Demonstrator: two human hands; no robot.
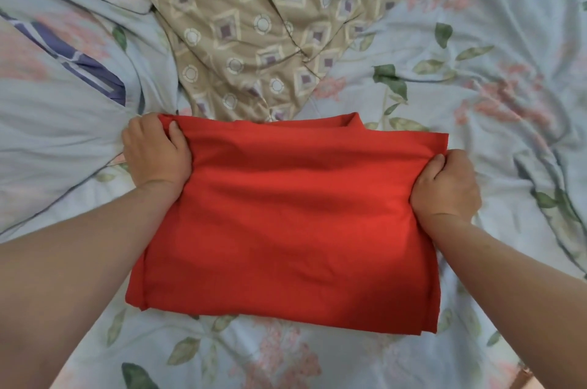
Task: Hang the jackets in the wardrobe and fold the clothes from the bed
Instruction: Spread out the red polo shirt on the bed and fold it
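With the left hand (152, 150), grips the far left corner of the folded red garment (292, 223), thumb on top of the cloth and fingers wrapped round the corner. With the right hand (444, 185), clutches the right edge, fingers curled into the fabric. Holds the garment flat on the bed (476, 71) as a layered rectangle between the two bare forearms, on a pale blue floral sheet. Just beyond its far edge, touching it, a crumpled beige cloth (254, 23) printed with diamonds and circles. Off to the left, rumpled pale blue bedding (63, 121) with a purple-striped patch.
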